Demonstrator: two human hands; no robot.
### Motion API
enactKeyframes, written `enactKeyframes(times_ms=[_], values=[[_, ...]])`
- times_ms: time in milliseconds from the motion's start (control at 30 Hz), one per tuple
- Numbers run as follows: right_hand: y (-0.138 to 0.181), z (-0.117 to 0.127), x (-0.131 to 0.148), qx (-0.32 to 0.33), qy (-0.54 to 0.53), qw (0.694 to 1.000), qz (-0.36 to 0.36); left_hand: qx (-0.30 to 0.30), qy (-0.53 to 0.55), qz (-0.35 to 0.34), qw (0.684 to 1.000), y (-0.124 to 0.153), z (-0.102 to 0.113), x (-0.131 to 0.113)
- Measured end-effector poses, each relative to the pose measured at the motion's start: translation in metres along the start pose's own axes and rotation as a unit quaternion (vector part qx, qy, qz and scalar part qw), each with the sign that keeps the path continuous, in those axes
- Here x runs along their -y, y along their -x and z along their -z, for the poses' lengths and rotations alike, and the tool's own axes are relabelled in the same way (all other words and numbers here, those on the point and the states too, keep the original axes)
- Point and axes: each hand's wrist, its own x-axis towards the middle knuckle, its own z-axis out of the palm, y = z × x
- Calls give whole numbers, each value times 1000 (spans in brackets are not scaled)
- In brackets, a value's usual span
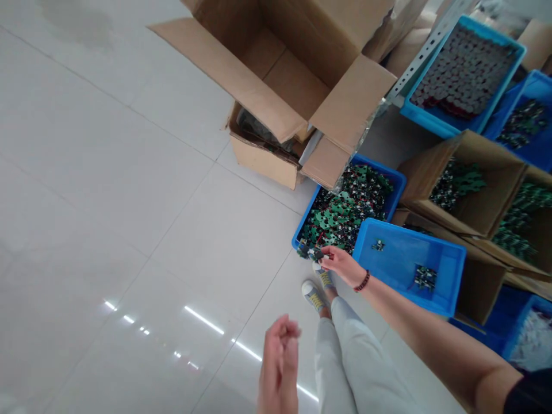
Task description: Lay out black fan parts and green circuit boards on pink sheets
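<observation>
One right hand (340, 264) grips a small cluster of circuit boards (311, 252) between thumb and fingers; the number held cannot be told. The cluster is positioned at the near corner of one blue bin (399, 192), which contains a heap of boards too dense to count. One left hand (280, 359), blurred, has its fingers bent toward the thumb; whether it grips anything cannot be determined. One blue tray (401, 282), adjacent to the right forearm, contains two separate board groups. Two open cartons (489, 213) beyond the tray contain further boards. One large open cardboard box (297, 77) stands beyond the heaped bin. Two shoes (314, 294) are visible below.
</observation>
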Motion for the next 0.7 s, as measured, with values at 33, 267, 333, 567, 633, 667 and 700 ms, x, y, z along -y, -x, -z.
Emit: enactKeyframes(times_ms=[33, 267, 333, 567, 633, 667, 700], values=[[19, -2, 8, 51, -48, 997, 30, 2, -3, -26, 1000, -16, -4, -10], [99, -1, 43, 190, -177, 963, 75, 153, 129, -13, 980, -65, -48, -64], [101, 3, 35, 185, -213, 956, 76, 186, 180, 62, 964, -66, -61, -68], [72, 23, -47, -25, -202, 976, 73, 127, 94, 129, 979, -124, -105, -51], [60, 44, -73, -183, -41, 982, -6, 102, 9, 131, 986, -155, -117, -43], [55, 57, -85, -245, 29, 968, -47, 88, -33, 139, 986, -171, -122, -40], [51, 71, -96, -291, 77, 950, -82, 74, -77, 147, 983, -185, -127, -36]])
